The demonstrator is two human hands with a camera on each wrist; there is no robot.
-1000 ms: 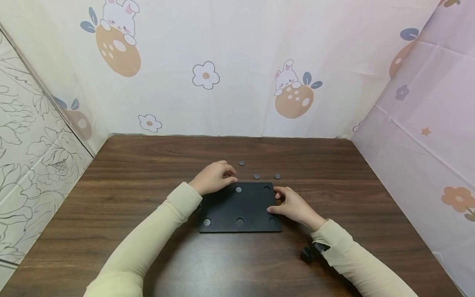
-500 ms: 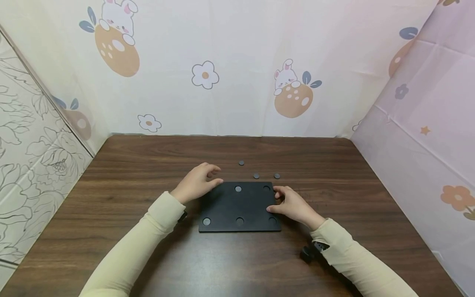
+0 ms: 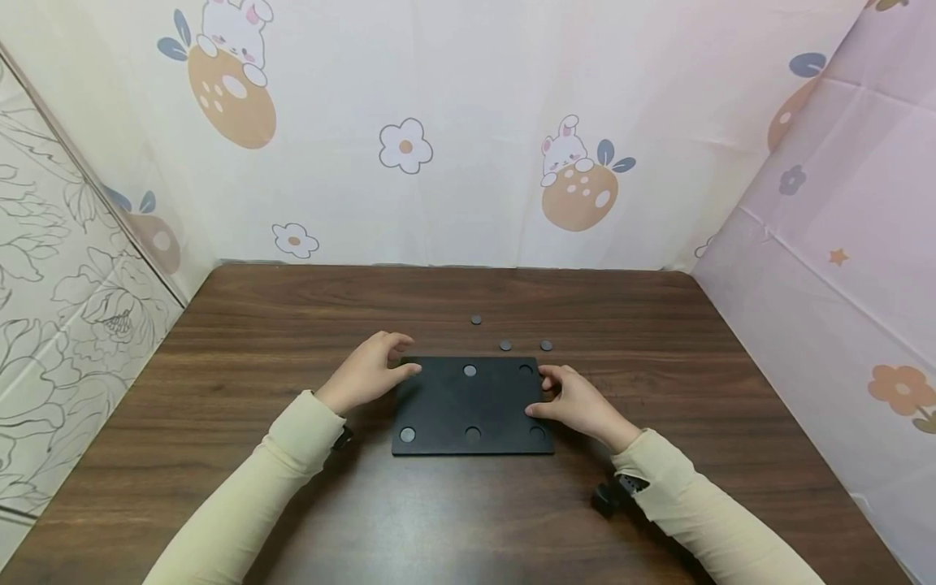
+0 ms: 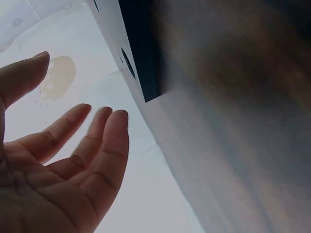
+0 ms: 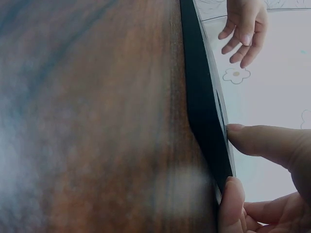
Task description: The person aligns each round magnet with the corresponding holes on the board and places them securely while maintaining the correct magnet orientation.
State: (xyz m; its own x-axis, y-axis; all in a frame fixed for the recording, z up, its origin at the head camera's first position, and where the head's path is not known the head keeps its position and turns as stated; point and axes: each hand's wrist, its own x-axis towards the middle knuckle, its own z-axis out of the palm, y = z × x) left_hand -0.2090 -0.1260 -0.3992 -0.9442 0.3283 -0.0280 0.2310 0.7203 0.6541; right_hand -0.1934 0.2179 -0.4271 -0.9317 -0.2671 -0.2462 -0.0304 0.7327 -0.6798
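Note:
A flat black board (image 3: pixel 468 406) with round recesses lies on the table. One light grey disc (image 3: pixel 470 370) sits in a recess on its far side, and another disc (image 3: pixel 408 435) fills the near left recess. Other visible recesses look dark. My left hand (image 3: pixel 369 375) hovers by the board's far left corner, fingers spread and holding nothing; its palm and loosely bent fingers show in the left wrist view. At the right edge my right hand (image 3: pixel 578 410) grips the board, thumb (image 5: pixel 257 141) on the top face and a fingertip (image 5: pixel 232 196) against the side.
Three small dark discs lie beyond the board: one farther back (image 3: pixel 477 320), a second disc (image 3: pixel 506 346) near the far edge, and a third disc (image 3: pixel 546 346) to its right. A patterned curtain (image 3: pixel 468 195) hangs behind the wooden table (image 3: pixel 292 301).
My left hand has drawn back leftward from above the board's far middle recess to its far left corner. My right hand stays at the right edge, and the board and loose discs are unmoved.

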